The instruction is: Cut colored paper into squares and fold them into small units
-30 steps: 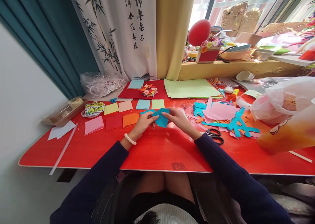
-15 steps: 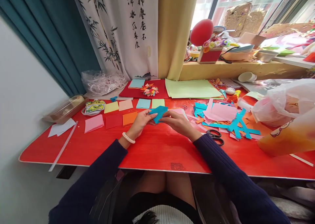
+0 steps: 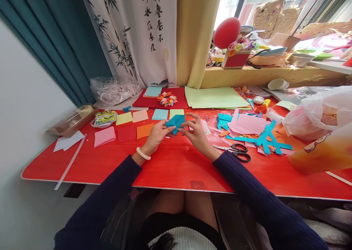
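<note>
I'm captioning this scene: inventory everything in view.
Folded paper piece: one, blue, between hands
Small rectangular papers: several, multicoloured, left, centre
Paper scraps: many, pink, blue, orange, right
Metal scissors: one, black-handled, right of hands
Spiky paper ring: one, multicoloured, back
Large paper sheets: several, green, red, back
Plastic bags: several, clear, white, both ends
Fabric curtains: three, teal, white, yellow, behind
Windowsill items: many, mixed, upper right
Glossy table: one, red, beneath
Knitted sleeves: two, navy, below
Left hand: one, on paper
Right hand: one, by paper

Blue paper [image 3: 178, 120] partly behind left hand [image 3: 156, 134], plastic bag [image 3: 310, 109] partly out of frame
</note>
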Demonstrator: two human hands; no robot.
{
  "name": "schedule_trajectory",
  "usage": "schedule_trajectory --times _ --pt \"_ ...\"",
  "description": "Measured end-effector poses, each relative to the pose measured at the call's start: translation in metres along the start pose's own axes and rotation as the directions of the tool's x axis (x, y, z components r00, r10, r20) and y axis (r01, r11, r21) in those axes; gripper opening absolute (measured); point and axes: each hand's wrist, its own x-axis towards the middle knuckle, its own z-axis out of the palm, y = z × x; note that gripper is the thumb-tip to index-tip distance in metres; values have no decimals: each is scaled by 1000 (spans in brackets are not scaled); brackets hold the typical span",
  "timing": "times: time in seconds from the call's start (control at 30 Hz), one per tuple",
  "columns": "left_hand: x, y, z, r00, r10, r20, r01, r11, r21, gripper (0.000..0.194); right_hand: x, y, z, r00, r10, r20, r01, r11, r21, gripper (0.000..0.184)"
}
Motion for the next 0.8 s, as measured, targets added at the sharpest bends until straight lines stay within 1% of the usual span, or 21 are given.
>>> schedule_trajectory --times 0.03,0.1,0.2,0.27,0.37,0.5,0.6,0.8 --pt "0 0 0 1000 -3 17 3 1000 -7 43 0 1 0 999 39 9 -40 997 61 15" --pt "-1 0 1 999 -11 49 13 1000 -26 48 2 4 0 996 75 50 -80 990 117 16" --pt "-3 -1 1 998 -27 63 30 999 -45 58 3 7 0 993 83 80 -92 989 115 17" --pt "-3 -2 1 998 -34 54 36 998 -44 60 3 8 0 992 92 85 -100 989 105 19" --pt "-3 -2 1 998 -36 47 38 998 -43 53 1 9 2 991 106 82 -113 990 89 21" --pt "-3 0 0 995 -88 49 90 995 -37 36 0 8 4 992 120 25 -122 989 79 23" --pt "-2 -1 -2 991 -119 68 122 992 -39 31 0 6 3 992 130 3 -129 988 90 24" --pt "-3 -4 -1 992 -100 73 103 994 -29 25 0 4 4 989 149 9 -149 983 110 24"
